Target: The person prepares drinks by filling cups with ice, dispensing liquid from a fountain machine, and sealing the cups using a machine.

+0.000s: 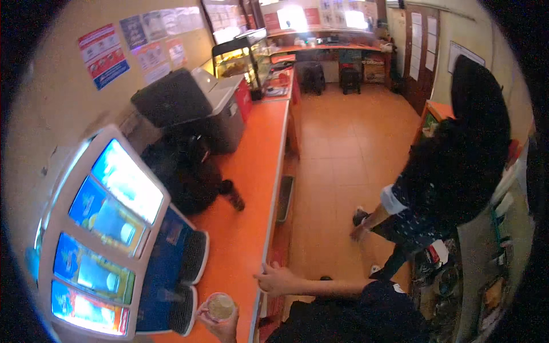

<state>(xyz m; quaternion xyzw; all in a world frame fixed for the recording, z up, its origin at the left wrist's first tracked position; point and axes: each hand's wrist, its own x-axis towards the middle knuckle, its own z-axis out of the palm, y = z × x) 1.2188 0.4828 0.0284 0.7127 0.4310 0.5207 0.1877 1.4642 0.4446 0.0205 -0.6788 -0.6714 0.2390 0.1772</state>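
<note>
Near the bottom of the view my left hand (225,329) is wrapped around a cup (221,307). A pale, tan content shows at its open top. The cup is over the orange counter (246,171), just right of the black drip grilles of a drink dispenser (165,274) with lit panels. My right hand (276,281) is at the counter's metal-edged front, fingers somewhat apart, with nothing visible in it. Its forearm reaches in from the right, out of a dark sleeve.
Another person (446,184) in dark clothes bends down at the right, one hand low over the tiled floor (330,150). Along the counter stand a dark, unclear object (184,171), a grey cooler box (223,115) with its lid raised and a lit food display case (238,60).
</note>
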